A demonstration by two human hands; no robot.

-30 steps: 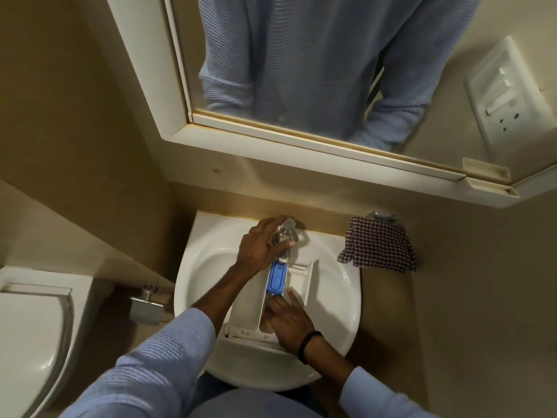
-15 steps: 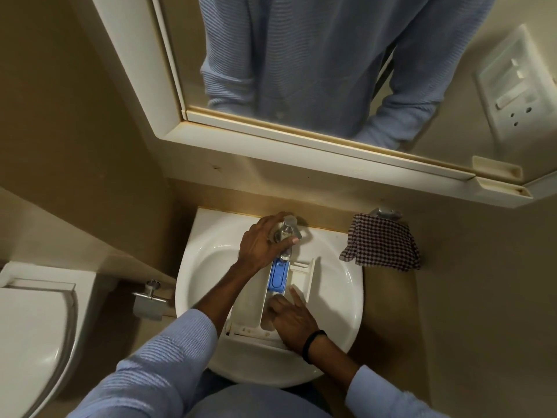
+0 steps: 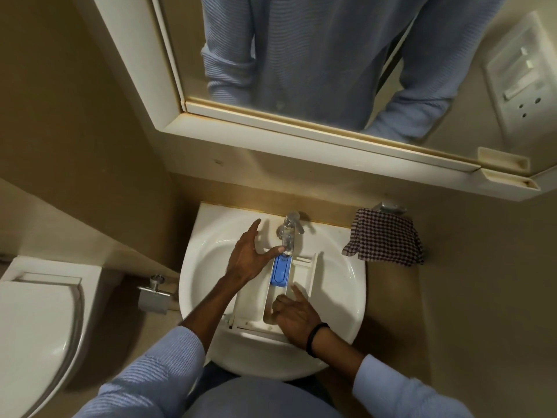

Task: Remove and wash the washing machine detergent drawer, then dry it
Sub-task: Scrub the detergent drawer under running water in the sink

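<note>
Now I see the drawer [image 3: 301, 285] in the sink [image 3: 346, 285], between both hands: left hand [image 3: 245, 260] spread open, empty, beside it; right hand [image 3: 294, 319] pressing its near end, index extended.

Just one view here: wide-angle head cam looking steeply down, close over the round white ceramic sink [image 3: 346, 297], with the white-framed wall mirror [image 3: 168, 95] filling the top.
</note>
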